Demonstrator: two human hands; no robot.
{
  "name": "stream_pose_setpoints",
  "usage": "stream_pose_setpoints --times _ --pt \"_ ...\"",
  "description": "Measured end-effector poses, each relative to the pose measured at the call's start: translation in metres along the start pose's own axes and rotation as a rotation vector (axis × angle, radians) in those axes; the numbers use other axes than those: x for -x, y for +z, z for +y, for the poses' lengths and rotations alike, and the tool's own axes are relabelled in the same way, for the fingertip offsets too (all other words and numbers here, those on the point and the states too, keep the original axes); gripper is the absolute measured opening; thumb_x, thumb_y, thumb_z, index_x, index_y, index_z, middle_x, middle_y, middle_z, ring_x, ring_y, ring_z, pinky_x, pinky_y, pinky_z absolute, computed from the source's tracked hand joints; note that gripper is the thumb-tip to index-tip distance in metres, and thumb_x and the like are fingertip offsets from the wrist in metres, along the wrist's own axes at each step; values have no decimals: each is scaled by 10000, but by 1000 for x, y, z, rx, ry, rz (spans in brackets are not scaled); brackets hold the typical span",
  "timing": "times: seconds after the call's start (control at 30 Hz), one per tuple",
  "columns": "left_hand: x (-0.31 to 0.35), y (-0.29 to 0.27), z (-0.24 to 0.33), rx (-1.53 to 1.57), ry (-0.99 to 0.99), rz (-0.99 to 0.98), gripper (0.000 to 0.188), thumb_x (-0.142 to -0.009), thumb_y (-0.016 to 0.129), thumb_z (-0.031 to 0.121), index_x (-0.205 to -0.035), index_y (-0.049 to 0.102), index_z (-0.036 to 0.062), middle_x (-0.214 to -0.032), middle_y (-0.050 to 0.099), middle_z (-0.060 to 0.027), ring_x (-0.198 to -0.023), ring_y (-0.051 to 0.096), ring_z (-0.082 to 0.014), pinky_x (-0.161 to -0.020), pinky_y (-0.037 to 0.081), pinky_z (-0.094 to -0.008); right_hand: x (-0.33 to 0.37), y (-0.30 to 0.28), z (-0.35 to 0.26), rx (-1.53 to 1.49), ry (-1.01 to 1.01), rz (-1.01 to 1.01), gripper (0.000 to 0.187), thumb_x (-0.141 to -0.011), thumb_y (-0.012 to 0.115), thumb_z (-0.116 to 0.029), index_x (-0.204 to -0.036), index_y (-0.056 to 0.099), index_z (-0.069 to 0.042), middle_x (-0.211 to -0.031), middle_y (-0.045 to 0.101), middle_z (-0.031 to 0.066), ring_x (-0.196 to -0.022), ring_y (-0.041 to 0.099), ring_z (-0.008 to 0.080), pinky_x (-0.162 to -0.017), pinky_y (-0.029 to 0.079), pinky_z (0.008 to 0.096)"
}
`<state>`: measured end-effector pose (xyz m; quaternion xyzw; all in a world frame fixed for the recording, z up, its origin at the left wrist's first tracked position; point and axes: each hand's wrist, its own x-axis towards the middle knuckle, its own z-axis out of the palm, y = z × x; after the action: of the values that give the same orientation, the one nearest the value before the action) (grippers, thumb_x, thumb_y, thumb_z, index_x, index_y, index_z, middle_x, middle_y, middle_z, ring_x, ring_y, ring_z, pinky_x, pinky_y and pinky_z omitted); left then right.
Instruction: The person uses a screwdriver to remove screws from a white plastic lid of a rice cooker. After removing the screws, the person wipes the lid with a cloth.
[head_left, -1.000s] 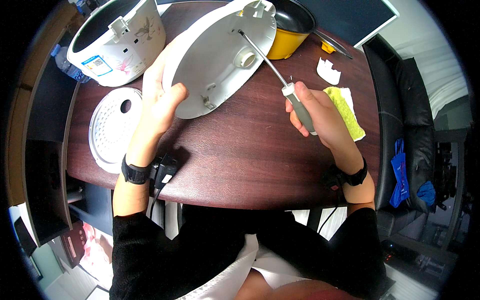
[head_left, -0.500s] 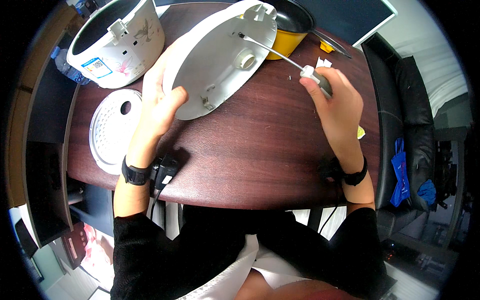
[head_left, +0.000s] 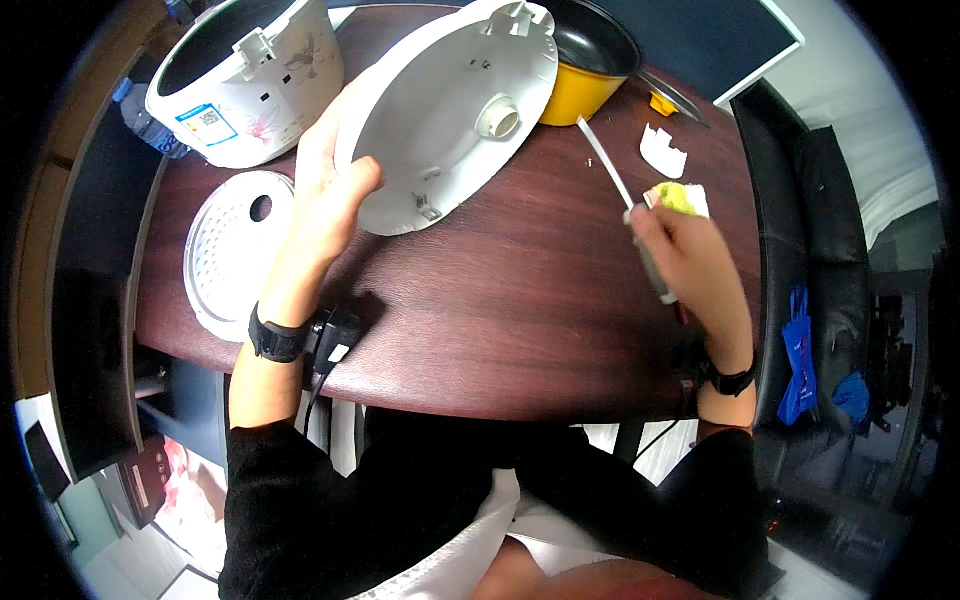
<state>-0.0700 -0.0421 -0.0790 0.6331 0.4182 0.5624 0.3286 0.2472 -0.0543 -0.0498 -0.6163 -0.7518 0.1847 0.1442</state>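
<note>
My left hand [head_left: 335, 205] is closed on the rim of a white plastic rice cooker lid [head_left: 430, 130], holding it tilted up with its hollow inside showing. A round collar and small metal fittings stand out inside it. In my right hand [head_left: 695, 255], slightly blurred, is a screwdriver [head_left: 606, 165], its shaft pointing up and left, apart from the lid. Just beyond that hand lies a crumpled yellow-green and white thing [head_left: 680, 198]. Near the shaft lie tiny screw-like bits [head_left: 590, 161] and a broken-looking white plastic piece [head_left: 662, 153].
The white rice cooker body [head_left: 245, 110] stands at the far left, a bottle [head_left: 145, 120] beside it. A perforated white disc [head_left: 225, 250] lies left of my left forearm. A yellow pot [head_left: 580, 92] stands behind the lid. Black adapter [head_left: 335, 335] by my left wrist.
My right hand has drawn the screwdriver out of the lid and moved right and toward me. The yellow-green thing now shows beyond that hand. My left hand still holds the lid.
</note>
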Motion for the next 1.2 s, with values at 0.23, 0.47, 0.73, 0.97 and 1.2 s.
stream_pose_setpoints --times 0.23,0.47,0.73,0.97,1.2 --pt "0 1 -2 31 52 6 660 -620 481 113 -1257 455 -58 -1133 563 -124 -1060 503 -186 -931 374 -281 12 47 19 230 -68 -183 421 -879 513 -377 -654 591 -30 -609 589 165 -600 612 319 -648 454 420" --pt "-1 0 -1 18 45 -16 668 -617 484 127 -1257 452 -64 -1145 561 -135 -1075 503 -200 -945 365 -290 -18 34 -17 142 -276 -64 283 -839 596 -305 -736 549 -46 -588 585 133 -567 598 327 -528 468 412" --pt "-3 2 7 58 30 -37 692 -610 486 125 -1277 437 -54 -1197 540 -144 -1131 484 -208 -995 330 -309 -93 43 -83 -128 -451 315 271 -839 590 -289 -840 596 -19 -617 603 177 -627 623 349 -596 499 418" --pt "0 1 5 52 76 -76 693 -623 498 144 -1284 430 -52 -1231 525 -156 -1159 472 -216 -1012 321 -331 -105 49 -88 -221 -523 423 222 -834 587 -215 -793 618 1 -645 619 171 -624 629 333 -595 503 391" --pt "0 0 2 53 93 -75 692 -628 501 161 -1280 431 -57 -1236 521 -157 -1162 470 -216 -1012 320 -331 -103 47 -92 -291 -523 422 156 -804 603 -149 -779 612 5 -588 595 143 -532 607 269 -523 473 349"
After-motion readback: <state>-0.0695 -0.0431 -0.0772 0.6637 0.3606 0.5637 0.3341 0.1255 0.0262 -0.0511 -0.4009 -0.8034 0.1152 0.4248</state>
